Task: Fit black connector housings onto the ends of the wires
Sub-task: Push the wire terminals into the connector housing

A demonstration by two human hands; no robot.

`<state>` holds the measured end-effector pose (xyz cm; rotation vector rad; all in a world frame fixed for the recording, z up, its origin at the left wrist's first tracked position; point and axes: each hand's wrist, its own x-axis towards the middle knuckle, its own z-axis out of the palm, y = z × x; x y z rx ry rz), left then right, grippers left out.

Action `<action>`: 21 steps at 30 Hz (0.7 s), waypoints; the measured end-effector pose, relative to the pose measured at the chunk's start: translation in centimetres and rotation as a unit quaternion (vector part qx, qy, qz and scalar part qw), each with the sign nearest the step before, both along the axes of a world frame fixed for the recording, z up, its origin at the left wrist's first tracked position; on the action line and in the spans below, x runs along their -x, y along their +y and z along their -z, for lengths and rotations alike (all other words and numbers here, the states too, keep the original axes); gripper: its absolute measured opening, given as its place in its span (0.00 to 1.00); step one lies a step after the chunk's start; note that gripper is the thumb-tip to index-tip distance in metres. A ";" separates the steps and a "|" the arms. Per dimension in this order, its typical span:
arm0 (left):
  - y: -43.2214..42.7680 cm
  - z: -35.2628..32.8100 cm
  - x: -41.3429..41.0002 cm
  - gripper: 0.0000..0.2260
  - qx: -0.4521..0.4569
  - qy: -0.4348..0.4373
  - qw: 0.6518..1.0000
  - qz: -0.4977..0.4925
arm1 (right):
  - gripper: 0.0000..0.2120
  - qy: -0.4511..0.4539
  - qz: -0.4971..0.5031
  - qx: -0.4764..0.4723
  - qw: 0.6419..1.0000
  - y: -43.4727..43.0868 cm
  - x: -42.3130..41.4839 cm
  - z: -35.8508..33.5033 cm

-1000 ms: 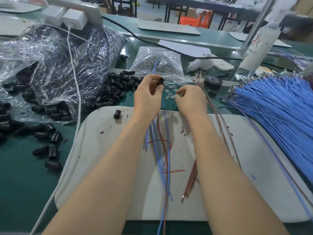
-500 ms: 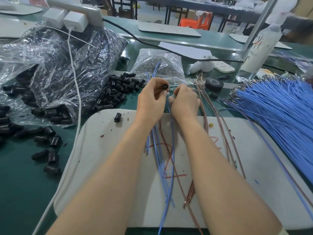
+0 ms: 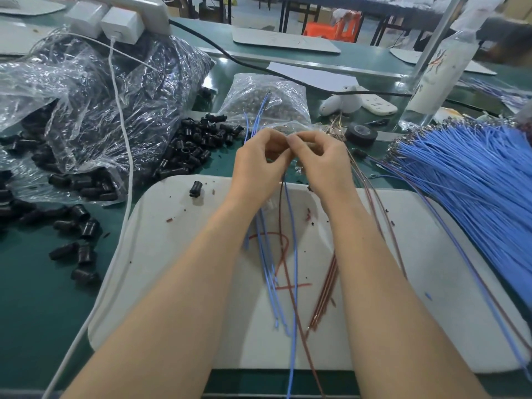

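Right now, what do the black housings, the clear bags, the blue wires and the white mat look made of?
Small black cylindrical housings: moulded plastic, semi-gloss; uniform hollow barrels.
Large crinkled clear bag: thin plastic film; glare and creases.
Thin blue wires: likely plastic insulation, smooth; silvery terminals at the ends.
White rounded work mat: matte, scuffed; foam or board, cannot tell.
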<state>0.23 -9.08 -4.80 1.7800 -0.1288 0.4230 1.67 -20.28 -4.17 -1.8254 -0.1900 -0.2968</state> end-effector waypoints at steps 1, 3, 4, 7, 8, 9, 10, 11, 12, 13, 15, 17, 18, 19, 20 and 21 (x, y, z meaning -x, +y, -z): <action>0.0 0.0 0.0 0.02 -0.002 0.007 1.000 0.005 | 0.04 0.014 0.002 -0.019 1.000 -0.2 0.0 0.0; 0.1 -0.1 0.0 0.03 -0.004 0.032 0.999 0.028 | 0.08 0.042 0.004 -0.075 0.996 -0.5 -0.1 0.1; 0.1 -0.2 0.1 0.02 -0.007 0.049 0.998 0.045 | 0.09 0.058 0.004 -0.111 0.992 -0.6 -0.1 0.1; 0.3 -0.4 0.4 0.02 -0.017 0.081 0.992 0.097 | 0.11 0.103 0.006 -0.173 0.980 -0.8 0.0 0.0; 0.5 -0.5 0.5 0.03 -0.012 0.087 0.990 0.107 | 0.12 0.113 0.005 -0.185 0.976 -0.8 0.0 0.0; 0.6 -0.7 0.5 0.03 0.000 0.097 0.988 0.117 | 0.13 0.120 0.003 -0.200 0.972 -0.8 -0.1 -0.1; 0.9 -0.8 0.6 0.04 0.021 0.114 0.984 0.132 | 0.15 0.124 -0.001 -0.214 0.969 -0.8 -0.1 -0.1; 1.2 -1.0 0.6 0.04 0.049 0.136 0.978 0.153 | 0.16 0.127 -0.007 -0.225 0.966 -0.8 -0.2 -0.1; 1.5 -1.1 0.6 0.05 0.074 0.158 0.969 0.176 | 0.17 0.129 -0.011 -0.232 0.964 -0.8 -0.2 -0.1; 1.7 -1.2 0.7 0.05 0.089 0.173 0.962 0.193 | 0.18 0.130 -0.012 -0.236 0.963 -0.8 -0.3 0.0; 2.0 -1.2 0.6 0.05 0.065 0.175 0.964 0.189 | 0.21 0.132 -0.004 -0.237 0.962 -0.8 -0.4 0.1; 1.9 -1.0 0.6 0.04 -0.007 0.154 0.977 0.150 | 0.21 0.128 0.008 -0.231 0.964 -0.9 -0.5 0.2; 1.7 -0.9 0.5 0.03 -0.032 0.143 0.980 0.134 | 0.20 0.124 0.013 -0.226 0.966 -1.0 -0.5 0.2; 1.4 -0.8 0.5 0.02 -0.045 0.136 0.982 0.123 | 0.19 0.120 0.017 -0.218 0.968 -1.0 -0.5 0.2; 1.2 -0.7 0.5 0.02 -0.047 0.131 0.983 0.117 | 0.18 0.115 0.019 -0.208 0.971 -1.0 -0.5 0.2; 1.1 -0.6 0.5 0.02 -0.042 0.125 0.985 0.111 | 0.18 0.111 0.017 -0.197 0.974 -1.0 -0.5 0.2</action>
